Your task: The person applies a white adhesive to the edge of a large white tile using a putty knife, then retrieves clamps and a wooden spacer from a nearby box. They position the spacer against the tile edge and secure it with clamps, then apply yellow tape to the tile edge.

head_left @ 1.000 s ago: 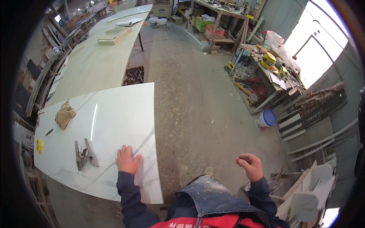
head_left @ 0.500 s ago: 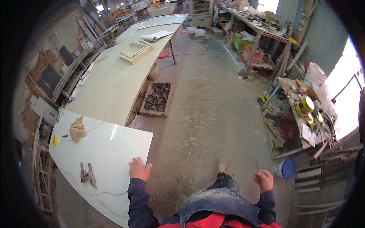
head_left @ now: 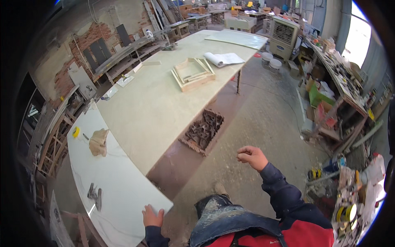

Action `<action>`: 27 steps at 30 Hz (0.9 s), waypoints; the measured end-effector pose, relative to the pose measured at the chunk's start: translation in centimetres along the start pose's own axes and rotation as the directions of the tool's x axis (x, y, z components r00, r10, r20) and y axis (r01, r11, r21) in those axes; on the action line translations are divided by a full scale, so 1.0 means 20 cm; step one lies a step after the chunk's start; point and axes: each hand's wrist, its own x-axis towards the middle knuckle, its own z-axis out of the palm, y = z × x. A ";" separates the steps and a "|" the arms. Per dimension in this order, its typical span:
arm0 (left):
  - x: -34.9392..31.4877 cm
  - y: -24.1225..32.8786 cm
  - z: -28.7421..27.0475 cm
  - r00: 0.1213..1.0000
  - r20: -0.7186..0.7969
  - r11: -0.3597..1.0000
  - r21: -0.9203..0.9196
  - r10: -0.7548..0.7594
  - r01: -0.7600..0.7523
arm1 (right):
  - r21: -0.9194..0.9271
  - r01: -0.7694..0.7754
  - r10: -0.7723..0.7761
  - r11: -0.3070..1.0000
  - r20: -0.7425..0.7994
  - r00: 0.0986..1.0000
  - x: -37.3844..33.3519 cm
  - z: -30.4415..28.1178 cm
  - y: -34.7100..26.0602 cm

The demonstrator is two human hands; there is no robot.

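My left hand [head_left: 153, 216] lies with fingers spread on the near right edge of a white, grey-veined slab [head_left: 127, 181]. Out over the floor, my right hand [head_left: 252, 157] is raised with thumb and fingers pinched together; whatever they hold is too small to make out. Two grey metal clamp-like tools [head_left: 94, 196] lie on the slab, left of my left hand. Farther up it are a crumpled brown piece of paper or cloth [head_left: 98, 142], a small dark stick [head_left: 85, 136] and a round yellow item [head_left: 75, 132].
Beyond the slab stretches a long pale tabletop [head_left: 140, 107] bearing a wooden frame [head_left: 197, 83] and a white paper roll [head_left: 222, 60]. Beside it on the floor is a crate of dark pieces [head_left: 203, 131]. Cluttered benches [head_left: 341, 78] line the right; an air cooler [head_left: 284, 37] stands behind.
The view has swung leftward, showing more of the long table. My right hand has risen and come forward from my right side. My left hand stays on the slab's edge.
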 end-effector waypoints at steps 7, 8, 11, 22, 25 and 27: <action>0.44 0.29 -0.06 0.948 -0.026 0.948 -0.007 -0.318 0.318 | -0.245 0.020 -0.014 0.969 0.027 1.000 1.05 -0.23 -0.23; 0.50 0.29 -0.04 0.947 -0.079 0.949 0.032 -0.311 0.315 | -0.332 0.027 -0.020 0.943 0.025 0.999 1.18 -0.29 -0.26; 0.63 0.25 0.02 0.912 -0.050 0.913 -0.071 -0.406 0.403 | -0.436 0.227 -0.240 0.871 0.025 0.970 1.80 -0.44 -0.37; 0.36 0.79 0.33 0.647 0.062 0.627 -0.192 -0.760 0.755 | -0.729 0.404 -0.510 0.553 0.087 0.856 4.28 -0.49 -0.67; 0.02 1.05 0.48 0.527 0.124 0.468 -0.322 -0.841 0.823 | -0.833 0.390 -0.437 0.393 0.203 0.876 4.59 -0.40 -0.56; -0.30 1.22 0.64 0.421 0.077 0.378 -0.320 -0.904 0.869 | -0.952 0.301 -0.107 -0.051 0.305 0.946 4.61 -0.35 -0.58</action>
